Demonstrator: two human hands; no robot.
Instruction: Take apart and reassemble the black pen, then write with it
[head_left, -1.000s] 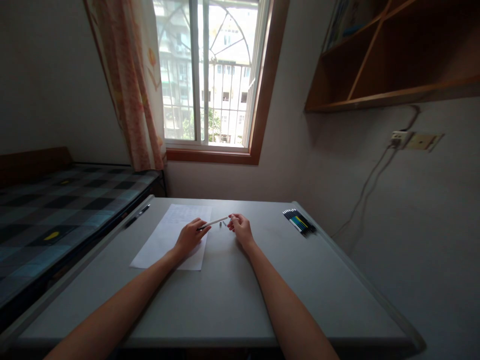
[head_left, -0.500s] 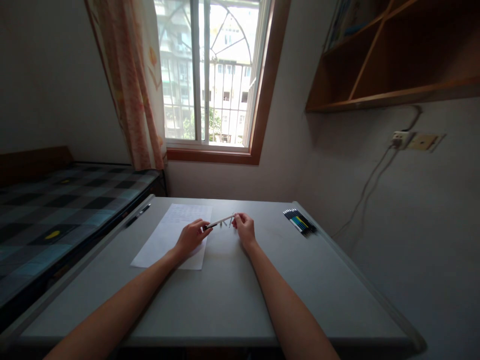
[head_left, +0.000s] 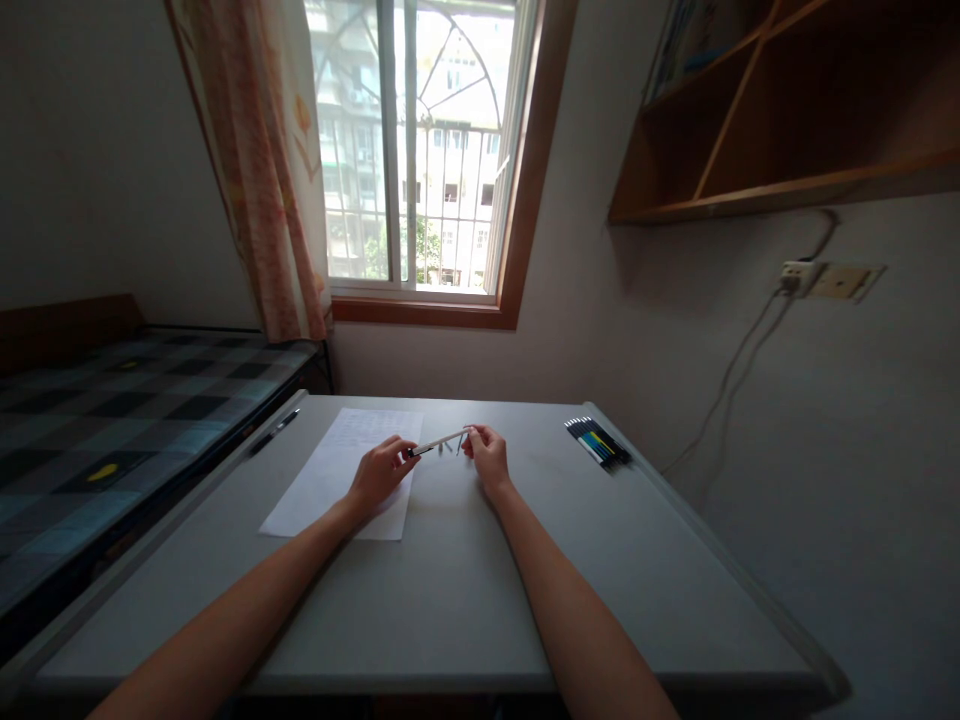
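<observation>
A slim pen, pale along its length and dark at the left end, spans the gap between my hands above the table. My left hand pinches its dark end, over the right edge of a white sheet of paper. At the other end, the fingertips of my right hand are closed on the pale tip. A thin dark piece shows just below those fingertips; whether they hold it, I cannot tell. Small grey bits lie on the table under the pen.
On the grey-white table, a row of several dark pens lies near the right edge. Another black pen rests along the left edge. A bed stands to the left, and a wooden shelf hangs on the right wall.
The left end of the pen has shifted slightly in my left hand, with less of the dark part showing. Both hands stay almost in place.
</observation>
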